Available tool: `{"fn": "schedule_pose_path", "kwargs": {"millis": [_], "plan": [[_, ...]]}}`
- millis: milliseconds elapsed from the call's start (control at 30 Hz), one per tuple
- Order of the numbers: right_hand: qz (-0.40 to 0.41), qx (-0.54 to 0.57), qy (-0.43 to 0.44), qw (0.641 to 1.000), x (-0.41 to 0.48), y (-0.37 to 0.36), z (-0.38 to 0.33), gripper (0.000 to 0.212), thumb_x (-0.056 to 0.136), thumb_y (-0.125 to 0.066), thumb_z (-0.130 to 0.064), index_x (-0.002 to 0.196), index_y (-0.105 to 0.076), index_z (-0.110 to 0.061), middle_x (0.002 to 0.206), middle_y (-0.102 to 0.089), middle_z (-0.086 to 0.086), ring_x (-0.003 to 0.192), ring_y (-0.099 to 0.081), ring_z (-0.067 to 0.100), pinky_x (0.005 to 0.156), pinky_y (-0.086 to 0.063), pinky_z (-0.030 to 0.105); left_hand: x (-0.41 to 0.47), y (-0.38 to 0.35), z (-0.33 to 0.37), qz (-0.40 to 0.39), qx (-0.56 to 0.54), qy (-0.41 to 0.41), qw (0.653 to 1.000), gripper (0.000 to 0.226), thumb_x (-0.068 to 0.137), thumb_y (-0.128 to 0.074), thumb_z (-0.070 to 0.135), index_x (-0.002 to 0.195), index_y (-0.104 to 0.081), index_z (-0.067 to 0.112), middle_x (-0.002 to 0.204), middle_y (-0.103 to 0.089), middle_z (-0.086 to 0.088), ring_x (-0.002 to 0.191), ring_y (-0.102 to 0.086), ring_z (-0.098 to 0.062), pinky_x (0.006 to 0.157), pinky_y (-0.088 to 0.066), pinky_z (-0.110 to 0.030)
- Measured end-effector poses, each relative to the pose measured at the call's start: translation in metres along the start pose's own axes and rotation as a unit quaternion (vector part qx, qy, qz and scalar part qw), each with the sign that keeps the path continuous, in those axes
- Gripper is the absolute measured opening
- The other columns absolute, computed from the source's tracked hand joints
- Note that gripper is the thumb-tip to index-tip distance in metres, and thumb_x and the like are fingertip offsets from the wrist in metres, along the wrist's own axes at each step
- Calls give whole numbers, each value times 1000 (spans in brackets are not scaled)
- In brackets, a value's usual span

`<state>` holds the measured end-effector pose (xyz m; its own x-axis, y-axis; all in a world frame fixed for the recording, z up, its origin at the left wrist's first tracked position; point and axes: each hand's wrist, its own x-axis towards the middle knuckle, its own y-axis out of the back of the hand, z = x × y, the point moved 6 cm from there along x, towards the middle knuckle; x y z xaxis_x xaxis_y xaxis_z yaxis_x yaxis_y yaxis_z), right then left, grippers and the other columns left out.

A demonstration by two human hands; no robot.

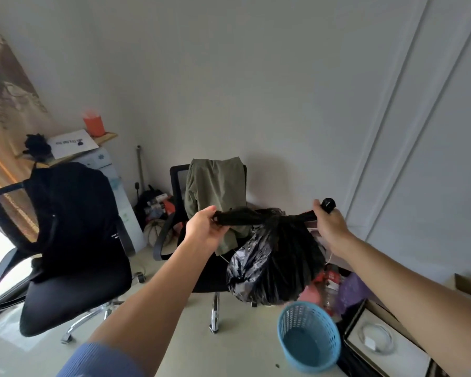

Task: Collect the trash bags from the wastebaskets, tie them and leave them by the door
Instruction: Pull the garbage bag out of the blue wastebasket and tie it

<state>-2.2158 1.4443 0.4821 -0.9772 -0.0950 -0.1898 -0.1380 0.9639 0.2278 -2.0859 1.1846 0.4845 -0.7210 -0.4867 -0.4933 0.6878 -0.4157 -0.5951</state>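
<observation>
A full black trash bag [278, 262] hangs in the air in front of me, its top pulled out into two twisted ends. My left hand [206, 229] grips the left end and my right hand [331, 224] grips the right end, with a black tip poking above the right fist. Both ends are stretched sideways from a gathered neck above the bag's body. Directly below the bag stands a blue mesh wastebasket [309, 336] on the floor, with no bag inside it.
A black office chair [74, 240] draped with a dark garment stands at the left. A second chair with an olive jacket [215, 191] is behind the bag. Clutter and boxes [378, 338] lie at the right beside white wardrobe doors [419, 159]. A pumpkin [155, 231] sits by the wall.
</observation>
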Motion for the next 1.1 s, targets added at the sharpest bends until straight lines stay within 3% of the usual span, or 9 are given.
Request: {"fn": "schedule_pose_path", "kwargs": {"millis": [67,133,200,300,400,600,767,933,1100], "plan": [[31,61,-40,997,4,13,5,56,99,-42,-47,101,-65,4,101,-71,26,91,-70,39,81,-55,49,3,10,5,51,64,-39,996,15,88,-54,0,99,-62,6,87,-58,-10,71,-60,-22,66,-55,-38],[26,188,-91,978,8,17,10,49,101,-41,-42,89,-67,-2,92,-74,16,82,-73,31,69,-58,42,-1,8,15,56,265,-149,951,10,84,-57,8,85,-66,12,80,-59,-5,70,-55,-19,61,-49,-31],[1,305,-129,944,8,13,6,47,102,-38,-42,77,-59,-9,74,-70,10,73,-73,29,65,-56,41,-11,-13,11,-48,499,-270,822,12,82,-65,34,84,-68,22,77,-64,3,68,-58,-12,62,-47,-25],[-21,369,-141,918,10,11,-5,47,103,-35,-44,67,-44,-15,48,-46,0,58,-58,24,73,-55,47,-18,-33,-17,-192,733,-329,564,36,76,-63,63,80,-70,29,64,-58,10,63,-56,-8,62,-44,-27],[-2,332,-160,930,14,24,6,47,102,-37,-43,63,-40,-18,44,-34,-3,46,-44,19,68,-54,43,-8,-24,-19,-204,791,-321,479,48,83,-64,54,51,-50,22,45,-41,3,48,-43,-15,53,-36,-30],[55,226,-166,958,14,34,34,41,102,-38,-38,66,-39,-19,57,-39,0,49,-46,20,56,-49,35,-7,2,-23,-178,805,-246,511,33,88,-61,46,63,-62,25,51,-51,7,51,-49,-9,49,-36,-25],[8,179,-146,973,23,42,23,42,101,-40,-42,66,-41,-21,46,-47,-1,60,-63,23,54,-51,34,-13,5,-23,-183,684,-178,684,30,93,-59,31,69,-64,13,50,-50,7,43,-41,-10,41,-33,-17],[31,161,-141,976,27,54,20,39,101,-42,-42,69,-43,-19,48,-48,-2,51,-61,19,44,-49,27,-17,2,-19,-174,689,-187,678,28,94,-58,31,79,-65,9,62,-47,-2,44,-36,-7,42,-27,-16],[22,82,-81,993,27,59,-15,44,100,-39,-49,81,-52,-11,83,-67,14,58,-72,33,34,-51,28,-30,-28,-12,-187,593,-197,758,26,96,-56,25,77,-63,9,47,-48,10,40,-31,-9,45,-25,-25]]}}
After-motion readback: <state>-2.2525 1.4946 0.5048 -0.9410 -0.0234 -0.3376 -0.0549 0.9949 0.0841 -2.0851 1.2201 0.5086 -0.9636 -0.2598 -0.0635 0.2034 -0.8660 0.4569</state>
